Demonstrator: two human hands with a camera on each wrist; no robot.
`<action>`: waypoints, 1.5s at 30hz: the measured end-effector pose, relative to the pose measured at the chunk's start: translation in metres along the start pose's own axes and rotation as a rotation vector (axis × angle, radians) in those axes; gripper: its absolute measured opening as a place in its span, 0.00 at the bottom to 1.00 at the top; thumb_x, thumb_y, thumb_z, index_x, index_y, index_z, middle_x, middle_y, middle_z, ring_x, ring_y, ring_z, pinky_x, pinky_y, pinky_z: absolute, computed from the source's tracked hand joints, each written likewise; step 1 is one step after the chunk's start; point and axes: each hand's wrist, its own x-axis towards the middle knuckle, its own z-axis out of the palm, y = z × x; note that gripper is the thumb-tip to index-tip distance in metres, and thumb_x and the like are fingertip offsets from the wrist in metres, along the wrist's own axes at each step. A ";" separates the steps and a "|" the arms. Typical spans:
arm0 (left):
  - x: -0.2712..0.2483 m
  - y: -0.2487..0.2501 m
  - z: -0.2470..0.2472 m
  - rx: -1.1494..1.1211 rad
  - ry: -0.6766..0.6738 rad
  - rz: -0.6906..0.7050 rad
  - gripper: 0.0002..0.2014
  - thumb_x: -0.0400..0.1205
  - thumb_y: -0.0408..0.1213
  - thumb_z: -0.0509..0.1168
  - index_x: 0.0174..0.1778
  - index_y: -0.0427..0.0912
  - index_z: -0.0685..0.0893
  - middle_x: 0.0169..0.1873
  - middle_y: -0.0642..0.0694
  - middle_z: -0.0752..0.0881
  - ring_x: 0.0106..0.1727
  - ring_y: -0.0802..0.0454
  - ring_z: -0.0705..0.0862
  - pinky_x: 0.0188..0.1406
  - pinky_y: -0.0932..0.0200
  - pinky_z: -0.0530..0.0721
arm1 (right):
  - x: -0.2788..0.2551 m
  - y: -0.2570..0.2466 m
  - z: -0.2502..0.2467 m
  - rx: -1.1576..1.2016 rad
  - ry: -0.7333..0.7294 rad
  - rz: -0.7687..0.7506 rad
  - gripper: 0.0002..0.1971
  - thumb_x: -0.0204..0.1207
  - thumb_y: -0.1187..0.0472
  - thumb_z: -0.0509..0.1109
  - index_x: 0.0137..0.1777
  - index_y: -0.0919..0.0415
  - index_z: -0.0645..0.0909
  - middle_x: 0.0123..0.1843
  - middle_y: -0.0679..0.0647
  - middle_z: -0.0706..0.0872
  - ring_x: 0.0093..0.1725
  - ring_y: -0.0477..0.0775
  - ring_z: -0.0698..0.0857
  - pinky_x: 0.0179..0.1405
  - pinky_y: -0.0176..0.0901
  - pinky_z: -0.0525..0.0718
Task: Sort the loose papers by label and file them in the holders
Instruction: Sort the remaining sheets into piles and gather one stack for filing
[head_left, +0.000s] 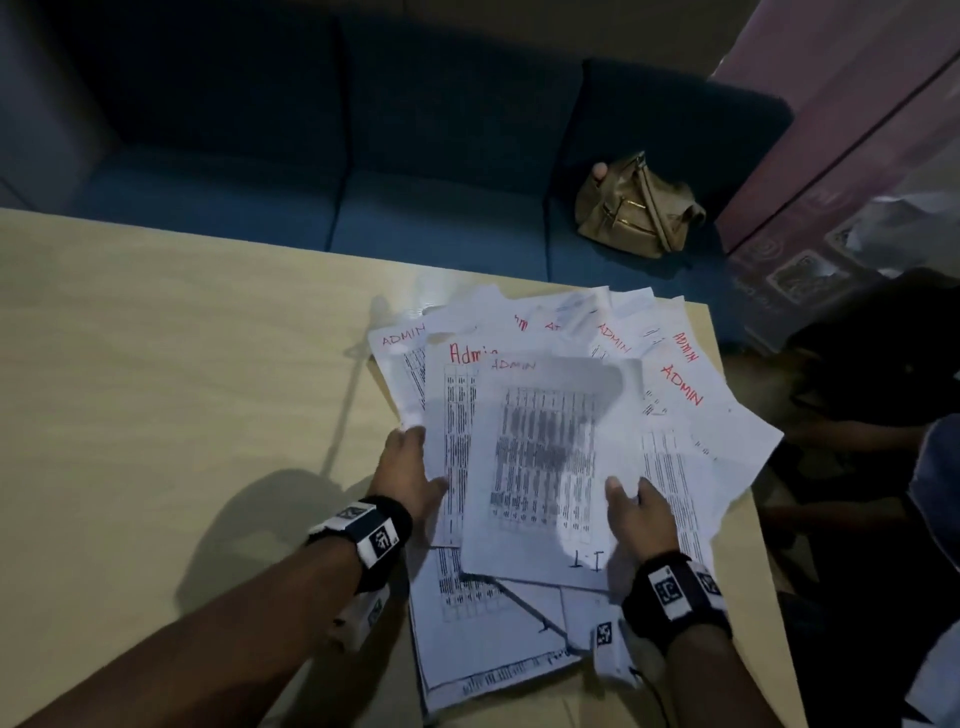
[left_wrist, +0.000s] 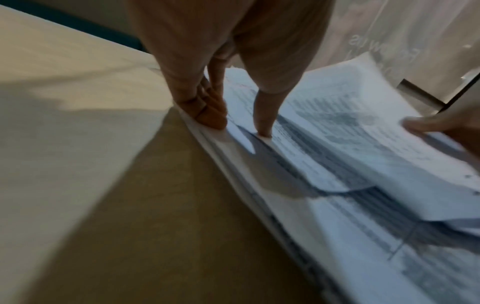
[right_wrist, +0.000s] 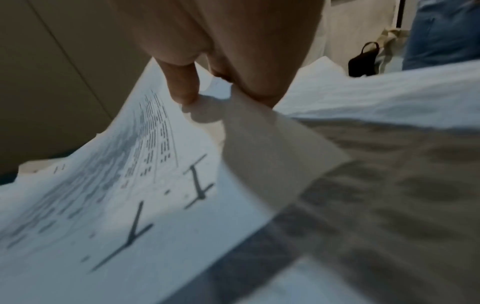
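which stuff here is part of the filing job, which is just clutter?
Job:
- paper pile, red ADMIN labels
- I.T sheet, pinched by right hand
- left hand, fingers on the pile's edge
- table under the papers

Clutter:
- tan handbag on blue sofa
- pink box

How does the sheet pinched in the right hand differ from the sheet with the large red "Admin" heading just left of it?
The pinched sheet is marked "I.T" in black; the Admin sheet is labelled in red. The pinched sheet is lifted and curling in the right hand; the Admin sheet lies flat under the left hand. Both are white sheets printed with tables.
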 end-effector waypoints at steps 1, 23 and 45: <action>0.002 -0.002 0.001 -0.007 -0.026 -0.001 0.28 0.72 0.36 0.76 0.66 0.39 0.73 0.56 0.42 0.75 0.57 0.43 0.78 0.56 0.58 0.78 | 0.005 -0.006 0.007 -0.015 -0.001 0.008 0.19 0.79 0.49 0.67 0.58 0.66 0.78 0.50 0.55 0.82 0.56 0.55 0.80 0.48 0.41 0.74; 0.003 -0.049 -0.072 -0.188 0.147 -0.234 0.15 0.86 0.38 0.60 0.65 0.37 0.81 0.57 0.34 0.85 0.46 0.41 0.78 0.43 0.56 0.72 | 0.011 0.051 -0.035 -0.383 0.307 0.240 0.47 0.65 0.43 0.79 0.79 0.59 0.60 0.77 0.68 0.66 0.75 0.71 0.66 0.72 0.68 0.65; 0.001 -0.094 -0.108 -0.224 0.292 -0.325 0.11 0.88 0.34 0.55 0.63 0.37 0.78 0.50 0.38 0.82 0.46 0.43 0.77 0.47 0.56 0.71 | 0.059 -0.109 0.028 -0.390 -0.018 -0.342 0.08 0.80 0.59 0.66 0.52 0.65 0.81 0.43 0.60 0.82 0.46 0.60 0.81 0.39 0.41 0.71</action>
